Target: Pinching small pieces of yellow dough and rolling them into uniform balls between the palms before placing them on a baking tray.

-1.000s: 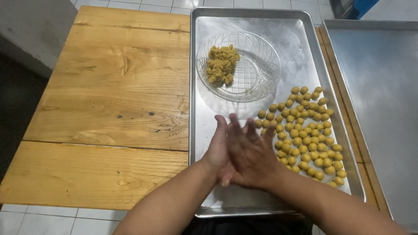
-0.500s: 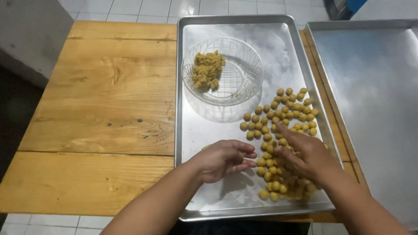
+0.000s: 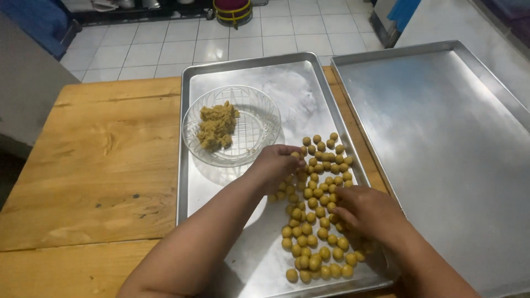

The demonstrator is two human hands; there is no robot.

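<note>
Rolling and laying-out stage: both hands work among the small yellow dough balls [image 3: 317, 204] clustered at the 4 o'clock part of the near metal tray [image 3: 221, 221]. The left hand [image 3: 279, 164] is curled at the cluster's upper edge, just beside the glass bowl [image 3: 259, 118]; whether its fingers pinch a ball cannot be told. The right hand [image 3: 367, 212] rests palm-down on the balls, fingers loosely spread, gripping nothing visible. The crumbly dough lump [image 3: 217, 126] sits in the bowl at 11 o'clock. The second tray [image 3: 441, 154] lies at 3 o'clock on the wooden counter [image 3: 99, 165]. No packages, labels or signs visible.
</note>
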